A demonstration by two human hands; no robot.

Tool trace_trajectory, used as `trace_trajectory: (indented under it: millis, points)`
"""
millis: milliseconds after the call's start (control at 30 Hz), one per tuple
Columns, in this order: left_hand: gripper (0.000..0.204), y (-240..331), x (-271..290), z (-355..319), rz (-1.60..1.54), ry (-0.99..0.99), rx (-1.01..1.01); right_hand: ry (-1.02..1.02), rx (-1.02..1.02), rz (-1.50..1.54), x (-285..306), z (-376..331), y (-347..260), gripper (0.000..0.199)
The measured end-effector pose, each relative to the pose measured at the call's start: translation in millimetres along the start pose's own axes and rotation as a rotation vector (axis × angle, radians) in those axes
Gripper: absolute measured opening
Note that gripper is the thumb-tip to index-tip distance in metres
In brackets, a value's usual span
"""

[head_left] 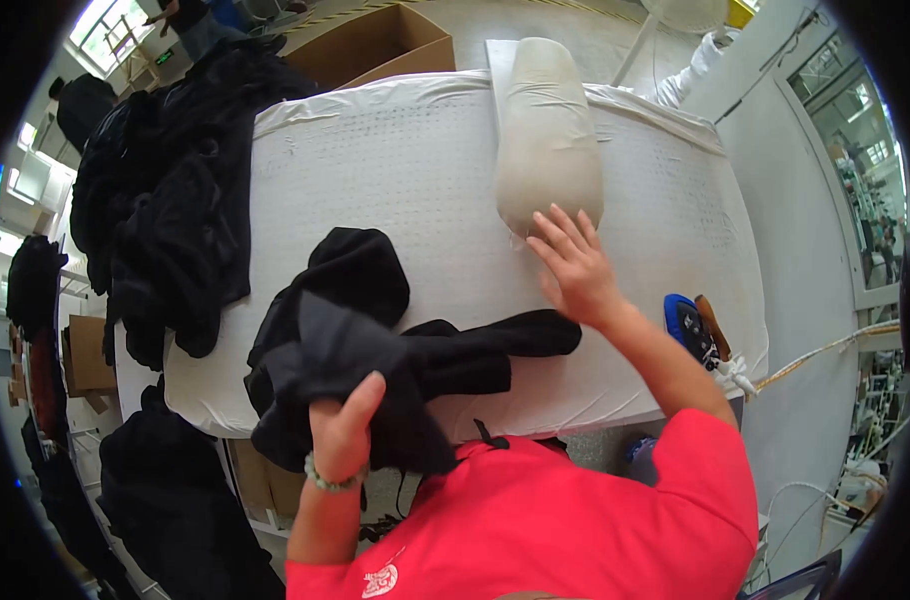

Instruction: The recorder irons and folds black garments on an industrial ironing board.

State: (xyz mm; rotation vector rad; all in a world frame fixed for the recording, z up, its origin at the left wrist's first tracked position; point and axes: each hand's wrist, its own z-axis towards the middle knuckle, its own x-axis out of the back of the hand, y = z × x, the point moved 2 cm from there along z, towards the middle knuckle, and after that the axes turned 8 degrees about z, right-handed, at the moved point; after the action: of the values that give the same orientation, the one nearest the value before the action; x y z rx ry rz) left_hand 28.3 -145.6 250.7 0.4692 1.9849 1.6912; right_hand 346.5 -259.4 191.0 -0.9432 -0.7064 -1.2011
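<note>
A black garment (375, 330) lies bunched on the near half of a white padded ironing table (395, 170), one sleeve stretched to the right. My left hand (343, 425) grips a fold of the black garment at the table's near edge. My right hand (575, 265) is spread flat on the table with open fingers, its fingertips at the rounded near end of a beige padded sleeve form (547, 130). The hand holds nothing.
A heap of black garments (175, 190) hangs over the table's left side, with more dark clothing (165, 480) below. A blue iron (693, 328) rests at the right edge. A cardboard box (375, 45) stands behind the table. A pale wall rises on the right.
</note>
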Motion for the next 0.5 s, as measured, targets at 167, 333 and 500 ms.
trace_trajectory:
  millis: [167,333,500]
  points:
    - [0.038,33,-133,29,-0.047,-0.133,-0.215,0.104,-0.323,0.862,27,-72,-97,0.063]
    - [0.033,63,-237,-8,-0.13,-0.293,-0.438,0.65,-0.437,1.036,34,-52,-69,0.058]
    - [0.025,77,-263,-32,-0.204,-0.179,-0.617,0.751,-0.347,1.498,129,-49,-21,0.042]
